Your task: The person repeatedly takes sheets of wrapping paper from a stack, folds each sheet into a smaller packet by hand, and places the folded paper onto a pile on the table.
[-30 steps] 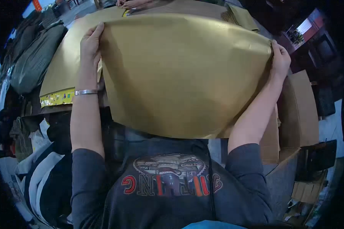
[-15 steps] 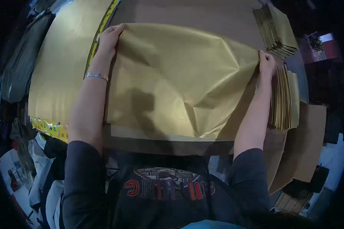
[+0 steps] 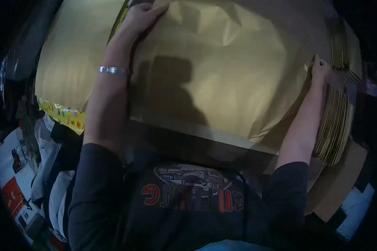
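Observation:
A large gold-brown sheet of paper (image 3: 226, 79) spreads in front of me, creased near its far edge and at its near right part. My left hand (image 3: 141, 19) is closed on the sheet's far left corner, thumb pointing right along the edge. At the right edge, my right hand (image 3: 320, 70) pinches the paper between thumb and fingers. A head-shaped shadow falls across the left half of the sheet. Pale paper shows under its near edge, above the dark table edge.
A pile of gold-brown sheets (image 3: 73, 54) lies on the left, with yellow patterned wrapping (image 3: 63, 115) at its near edge. On the right are a stack of folded paper pieces (image 3: 333, 125) and another folded stack (image 3: 338, 44) beyond it. Cardboard (image 3: 343, 180) stands at the near right.
My left hand has moved away and to the right, my right hand farther right, both with the sheet. The sheet lies flatter, with fewer deep folds. The camera view has shifted and darkened.

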Demonstrator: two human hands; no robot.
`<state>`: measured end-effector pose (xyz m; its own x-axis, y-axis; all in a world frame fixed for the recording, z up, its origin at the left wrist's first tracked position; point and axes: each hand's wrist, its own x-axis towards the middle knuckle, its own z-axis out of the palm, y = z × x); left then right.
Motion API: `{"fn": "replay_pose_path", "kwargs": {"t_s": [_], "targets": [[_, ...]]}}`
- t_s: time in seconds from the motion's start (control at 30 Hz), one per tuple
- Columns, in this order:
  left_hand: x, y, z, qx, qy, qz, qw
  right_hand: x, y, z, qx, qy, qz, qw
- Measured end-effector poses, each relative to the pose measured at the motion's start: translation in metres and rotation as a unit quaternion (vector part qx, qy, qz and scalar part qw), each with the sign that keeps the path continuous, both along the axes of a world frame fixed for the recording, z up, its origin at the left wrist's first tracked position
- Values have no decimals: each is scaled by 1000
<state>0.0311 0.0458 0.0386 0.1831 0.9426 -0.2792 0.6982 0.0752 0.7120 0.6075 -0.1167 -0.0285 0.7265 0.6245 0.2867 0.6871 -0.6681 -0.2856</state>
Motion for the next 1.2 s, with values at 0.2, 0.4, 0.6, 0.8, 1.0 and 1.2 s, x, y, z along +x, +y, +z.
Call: {"fn": "replay_pose_path", "kwargs": {"t_s": [0.2,0.4,0.6,0.8,1.0,1.2], "targets": [[-37,-93,1,118,32,-57,991,18,13,0,-97,-26,-4,995],[-40,-100,-5,107,21,-54,993,15,-47,-1,-82,85,27,993],[-48,-74,-24,142,130,-106,976,-31,-173,-18,0,107,108,988],[-47,-76,-18,127,107,-130,978,-89,-198,-4,-12,49,162,985],[-59,-90,-20,12,-9,-99,995,-109,-189,0,-41,-24,115,992],[-68,-118,-15,20,21,-150,988,-67,-195,-16,-44,-11,177,983]]}}
